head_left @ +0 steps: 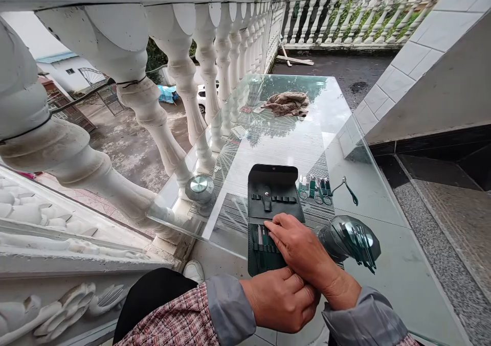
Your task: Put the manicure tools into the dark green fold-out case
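A dark green manicure case (pixel 273 210) lies unfolded on the glass table, with slim metal tools (pixel 261 235) in the loops of its lower half. Over that half's right side reaches my right hand (pixel 305 249), its fingers bent together and fingertips beside the tool tops; whatever they pinch is hidden. My left hand (pixel 282 300) is curled closed at the case's lower right corner, under my right wrist, its contents out of sight. To the right of the case lie nail clippers and small scissors (pixel 316 188), and a cuticle nipper (pixel 350 190). Several slender green-handled tools (pixel 356 244) are grouped nearer me.
A crumpled brown cloth (pixel 287 104) rests toward the far end of the glass table (pixel 368 198). White balusters (pixel 184 80) run along the left, close to the table edge. Tiled wall edging (pixel 406 65) and a stone step (pixel 441 223) stand at the right.
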### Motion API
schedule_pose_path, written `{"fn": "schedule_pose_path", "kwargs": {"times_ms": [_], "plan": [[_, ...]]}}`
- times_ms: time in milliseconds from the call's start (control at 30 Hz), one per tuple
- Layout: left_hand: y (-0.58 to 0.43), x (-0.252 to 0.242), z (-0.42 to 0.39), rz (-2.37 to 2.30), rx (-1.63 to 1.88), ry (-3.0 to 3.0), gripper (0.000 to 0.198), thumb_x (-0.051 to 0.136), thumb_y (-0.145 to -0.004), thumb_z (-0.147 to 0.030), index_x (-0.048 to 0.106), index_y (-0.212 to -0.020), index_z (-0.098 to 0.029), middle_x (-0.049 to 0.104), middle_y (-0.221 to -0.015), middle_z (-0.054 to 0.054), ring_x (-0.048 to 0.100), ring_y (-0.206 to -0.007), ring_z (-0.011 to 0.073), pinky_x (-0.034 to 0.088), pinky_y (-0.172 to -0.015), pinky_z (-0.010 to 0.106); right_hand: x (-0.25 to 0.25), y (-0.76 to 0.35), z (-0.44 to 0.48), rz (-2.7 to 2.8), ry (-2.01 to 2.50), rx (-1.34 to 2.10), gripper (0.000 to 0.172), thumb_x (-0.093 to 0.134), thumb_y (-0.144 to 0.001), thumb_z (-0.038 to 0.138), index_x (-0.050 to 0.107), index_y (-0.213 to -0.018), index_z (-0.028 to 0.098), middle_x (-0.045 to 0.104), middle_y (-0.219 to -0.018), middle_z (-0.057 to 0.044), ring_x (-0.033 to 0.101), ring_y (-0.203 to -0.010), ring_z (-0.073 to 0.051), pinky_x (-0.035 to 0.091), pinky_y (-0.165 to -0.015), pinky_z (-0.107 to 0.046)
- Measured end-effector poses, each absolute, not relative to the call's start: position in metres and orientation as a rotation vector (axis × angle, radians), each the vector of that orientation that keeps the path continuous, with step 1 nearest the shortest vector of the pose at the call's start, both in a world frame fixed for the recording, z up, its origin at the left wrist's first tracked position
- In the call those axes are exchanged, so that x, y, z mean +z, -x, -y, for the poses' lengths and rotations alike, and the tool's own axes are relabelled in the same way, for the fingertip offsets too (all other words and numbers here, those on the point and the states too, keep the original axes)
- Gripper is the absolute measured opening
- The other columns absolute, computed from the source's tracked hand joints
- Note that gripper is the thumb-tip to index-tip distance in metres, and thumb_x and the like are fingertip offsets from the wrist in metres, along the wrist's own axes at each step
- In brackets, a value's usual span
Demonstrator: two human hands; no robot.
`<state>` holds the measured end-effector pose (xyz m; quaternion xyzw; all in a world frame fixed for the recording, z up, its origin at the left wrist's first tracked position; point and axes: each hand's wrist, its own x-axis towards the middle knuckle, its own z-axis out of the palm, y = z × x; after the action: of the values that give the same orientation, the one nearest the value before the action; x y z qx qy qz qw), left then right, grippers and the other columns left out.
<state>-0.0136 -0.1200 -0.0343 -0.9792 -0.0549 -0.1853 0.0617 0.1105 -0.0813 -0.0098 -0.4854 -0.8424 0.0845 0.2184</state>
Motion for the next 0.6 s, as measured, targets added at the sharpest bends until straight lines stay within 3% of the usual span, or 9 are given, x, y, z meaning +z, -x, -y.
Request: {"fn": "schedule_pose_path", "kwargs": {"times_ms": [267, 400, 500, 600], "plan": [[0.013, -0.030, 0.119, 0.183, -0.660, 2.920, 0.022, 0.044, -0.087, -0.015, 0.063, -0.096, -0.008, 0.064, -0.089, 0.010, 0.060, -0.078, 0.0163, 0.049, -0.077, 0.033, -0.004, -0.112, 0.084, 2.393, 1.346, 0.197, 0.030, 0.037, -0.089, 0.017, 0.060, -0.108, 0.021, 0.059, -0.095, -0.008, 0.052, -0.089, -0.018, 0.047, -0.074, -0.031], [0.014, -0.029, 0.117, 0.149, -0.663, 2.816, 0.030, 0.043, -0.087, -0.017, 0.058, -0.110, -0.005, 0.062, -0.108, 0.016, 0.059, -0.100, 0.0226, 0.044, -0.093, 0.041, -0.005, -0.125, 0.083, 2.177, 1.394, 0.200, 0.035, 0.038, -0.088, 0.017, 0.054, -0.118, 0.020, 0.059, -0.103, -0.010, 0.054, -0.096, -0.019, 0.048, -0.078, -0.032], [0.016, -0.028, 0.118, 0.154, -0.617, 2.754, 0.032, 0.041, -0.088, -0.019, 0.056, -0.114, -0.005, 0.058, -0.117, 0.018, 0.056, -0.107, 0.0246, 0.044, -0.094, 0.040, 0.004, -0.154, 0.082, 1.909, 1.488, 0.229, 0.026, 0.041, -0.086, 0.020, 0.061, -0.103, 0.021, 0.063, -0.097, -0.008, 0.057, -0.092, -0.019, 0.046, -0.081, -0.033], [0.016, -0.028, 0.119, 0.154, -0.577, 2.743, 0.032, 0.042, -0.089, -0.020, 0.056, -0.114, -0.006, 0.058, -0.119, 0.018, 0.056, -0.108, 0.0245, 0.046, -0.093, 0.040, 0.013, -0.193, 0.082, 1.565, 1.728, 0.221, 0.017, 0.048, -0.081, 0.029, 0.062, -0.083, 0.021, 0.064, -0.083, -0.005, 0.058, -0.080, -0.018, 0.045, -0.075, -0.032]]}}
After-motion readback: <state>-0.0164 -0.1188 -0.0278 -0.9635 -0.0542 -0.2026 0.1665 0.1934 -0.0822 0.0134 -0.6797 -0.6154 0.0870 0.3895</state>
